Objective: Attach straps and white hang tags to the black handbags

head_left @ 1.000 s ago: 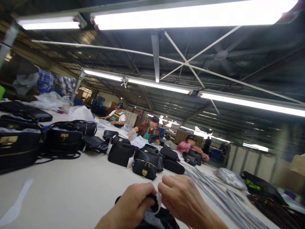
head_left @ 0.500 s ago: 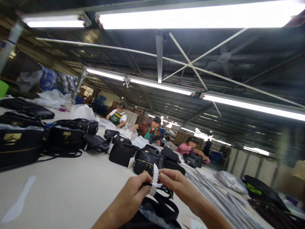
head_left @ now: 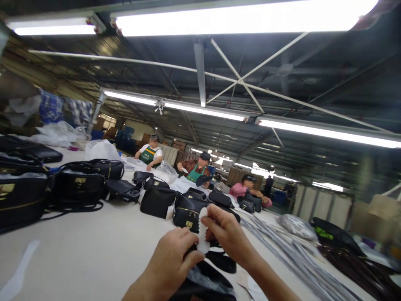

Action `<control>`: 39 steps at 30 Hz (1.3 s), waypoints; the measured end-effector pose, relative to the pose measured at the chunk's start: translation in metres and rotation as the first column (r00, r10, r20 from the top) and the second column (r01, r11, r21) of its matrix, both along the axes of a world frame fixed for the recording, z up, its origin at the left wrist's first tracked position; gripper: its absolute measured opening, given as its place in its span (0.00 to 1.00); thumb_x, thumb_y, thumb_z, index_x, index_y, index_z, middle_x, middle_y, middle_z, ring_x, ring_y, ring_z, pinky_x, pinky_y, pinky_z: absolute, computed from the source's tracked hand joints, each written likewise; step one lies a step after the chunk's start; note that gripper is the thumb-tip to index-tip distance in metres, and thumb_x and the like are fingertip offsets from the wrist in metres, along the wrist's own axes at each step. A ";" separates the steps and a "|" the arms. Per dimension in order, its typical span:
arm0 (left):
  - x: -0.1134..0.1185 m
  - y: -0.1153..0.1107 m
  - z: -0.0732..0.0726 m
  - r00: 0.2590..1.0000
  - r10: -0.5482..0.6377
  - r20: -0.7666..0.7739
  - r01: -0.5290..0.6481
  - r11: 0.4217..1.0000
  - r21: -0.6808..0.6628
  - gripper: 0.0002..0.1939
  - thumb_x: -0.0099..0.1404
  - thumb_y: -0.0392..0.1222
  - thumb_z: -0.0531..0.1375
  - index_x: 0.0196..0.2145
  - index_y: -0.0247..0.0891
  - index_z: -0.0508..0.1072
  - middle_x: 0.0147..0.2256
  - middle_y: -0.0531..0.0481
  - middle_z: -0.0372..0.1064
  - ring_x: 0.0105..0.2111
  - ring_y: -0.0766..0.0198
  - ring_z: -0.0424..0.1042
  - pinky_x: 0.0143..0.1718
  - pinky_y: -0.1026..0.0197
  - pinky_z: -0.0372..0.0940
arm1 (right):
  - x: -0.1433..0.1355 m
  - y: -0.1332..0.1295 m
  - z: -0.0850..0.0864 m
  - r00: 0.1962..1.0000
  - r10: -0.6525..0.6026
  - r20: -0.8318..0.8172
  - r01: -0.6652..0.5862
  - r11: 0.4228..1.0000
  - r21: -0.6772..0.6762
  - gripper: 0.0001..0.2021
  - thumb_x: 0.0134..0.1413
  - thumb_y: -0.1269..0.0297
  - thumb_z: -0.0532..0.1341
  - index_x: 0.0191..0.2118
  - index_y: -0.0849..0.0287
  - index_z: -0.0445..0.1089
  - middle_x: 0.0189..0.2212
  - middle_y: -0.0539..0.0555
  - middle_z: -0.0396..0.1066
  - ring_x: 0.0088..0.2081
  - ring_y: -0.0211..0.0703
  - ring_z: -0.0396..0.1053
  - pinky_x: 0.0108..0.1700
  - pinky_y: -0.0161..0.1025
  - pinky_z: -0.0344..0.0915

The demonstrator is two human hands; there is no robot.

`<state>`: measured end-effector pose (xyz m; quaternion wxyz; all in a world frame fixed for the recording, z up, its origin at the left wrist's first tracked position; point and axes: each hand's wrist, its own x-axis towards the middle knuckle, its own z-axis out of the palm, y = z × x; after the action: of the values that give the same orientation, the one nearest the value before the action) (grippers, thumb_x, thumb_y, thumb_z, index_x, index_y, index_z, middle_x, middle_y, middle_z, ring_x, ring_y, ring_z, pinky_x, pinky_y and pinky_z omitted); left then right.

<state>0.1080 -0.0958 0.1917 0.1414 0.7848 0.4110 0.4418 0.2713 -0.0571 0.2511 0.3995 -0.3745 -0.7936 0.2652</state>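
A white strip with toothed edges stands upright between my hands. The fingers of my right hand pinch its upper end. Lower down, my left hand has thumb and fingers closed at the strip's lower part; a black strap there is partly hidden by the fingers. Under both hands lies an open black bag with clear plastic inside and its straps loose on top. Another white piece lies flat on the pale table at the left.
Black bags line the table's left and far side. Grey strips and a plastic-wrapped bundle lie at the right. Three people work across the table, with another person farther back.
The toothed strip was bent between my hands and now stands straighter. My right hand has moved up to its top end. The view has shifted slightly to the right.
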 end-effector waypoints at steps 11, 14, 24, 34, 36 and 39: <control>0.032 0.019 0.021 0.910 -0.282 0.305 0.364 0.894 -0.260 0.20 0.66 0.58 0.52 0.27 0.38 0.62 0.25 0.56 0.57 0.26 0.66 0.59 0.29 0.63 0.58 | 0.008 -0.009 0.007 0.988 -0.155 -0.010 0.148 0.917 0.370 0.12 0.56 0.62 0.57 0.23 0.55 0.58 0.20 0.44 0.58 0.24 0.36 0.55 0.28 0.34 0.53; 0.032 0.023 0.023 0.935 -0.297 0.192 0.345 0.887 -0.308 0.18 0.68 0.55 0.50 0.28 0.39 0.62 0.26 0.56 0.59 0.27 0.65 0.62 0.30 0.64 0.60 | 0.013 0.000 0.004 0.988 -0.100 -0.120 0.127 0.959 0.253 0.11 0.54 0.62 0.58 0.23 0.55 0.58 0.20 0.44 0.58 0.25 0.36 0.56 0.29 0.34 0.56; 0.012 0.028 0.032 0.937 -0.320 -0.138 0.266 0.913 -0.309 0.09 0.64 0.41 0.52 0.29 0.37 0.69 0.28 0.56 0.64 0.32 0.64 0.63 0.33 0.65 0.56 | 0.066 -0.009 -0.022 0.987 0.062 0.150 -0.041 0.990 -0.135 0.12 0.54 0.59 0.62 0.42 0.59 0.72 0.26 0.47 0.70 0.28 0.38 0.64 0.29 0.34 0.58; 0.013 0.029 0.031 0.902 -0.307 -0.304 0.221 0.933 -0.285 0.08 0.54 0.38 0.61 0.35 0.38 0.72 0.32 0.55 0.68 0.35 0.61 0.66 0.35 0.64 0.56 | 0.076 -0.043 -0.055 0.896 -0.084 0.436 0.008 0.985 0.174 0.15 0.58 0.77 0.55 0.48 0.58 0.71 0.44 0.58 0.70 0.44 0.49 0.71 0.48 0.44 0.66; 0.006 0.019 0.031 0.893 -0.187 -0.410 0.109 0.973 -0.205 0.19 0.52 0.35 0.62 0.44 0.39 0.71 0.41 0.51 0.70 0.41 0.57 0.67 0.40 0.61 0.58 | 0.075 -0.042 -0.057 0.875 -0.115 0.470 0.016 0.978 0.210 0.16 0.59 0.78 0.55 0.50 0.58 0.69 0.45 0.59 0.70 0.45 0.50 0.71 0.48 0.44 0.66; -0.005 0.007 0.029 0.853 -0.032 -0.521 -0.029 0.994 -0.108 0.18 0.55 0.34 0.60 0.45 0.38 0.71 0.44 0.47 0.71 0.44 0.54 0.68 0.44 0.58 0.59 | 0.075 -0.043 -0.057 0.868 -0.135 0.478 0.023 0.972 0.232 0.13 0.59 0.78 0.57 0.48 0.59 0.68 0.44 0.57 0.72 0.45 0.49 0.71 0.47 0.43 0.67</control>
<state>0.1033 -0.0887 0.2209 0.0690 0.8663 0.4573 0.1888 0.3462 -0.1006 0.1943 0.2346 -0.4154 -0.8771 0.0560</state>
